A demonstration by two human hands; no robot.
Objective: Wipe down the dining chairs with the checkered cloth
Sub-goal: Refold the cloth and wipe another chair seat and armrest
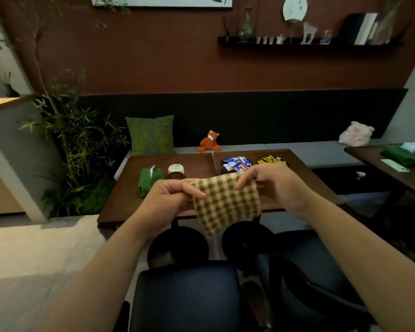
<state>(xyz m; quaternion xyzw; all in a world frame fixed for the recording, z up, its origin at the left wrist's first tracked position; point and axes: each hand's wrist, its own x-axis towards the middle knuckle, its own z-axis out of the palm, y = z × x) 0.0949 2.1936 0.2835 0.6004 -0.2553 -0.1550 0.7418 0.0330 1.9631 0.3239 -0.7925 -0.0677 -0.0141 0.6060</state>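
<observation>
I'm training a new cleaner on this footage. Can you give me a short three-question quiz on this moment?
1. True or false: both the left hand and the right hand hold the checkered cloth.
2. Which toy sits on the bench nearest the green cushion? A) pink plush B) orange fox plush C) white horse figure
3. Fill in: the cloth is held above the wooden ____ , not touching the dark chair.

Key: 1 true; 2 B, the orange fox plush; 3 table.
</observation>
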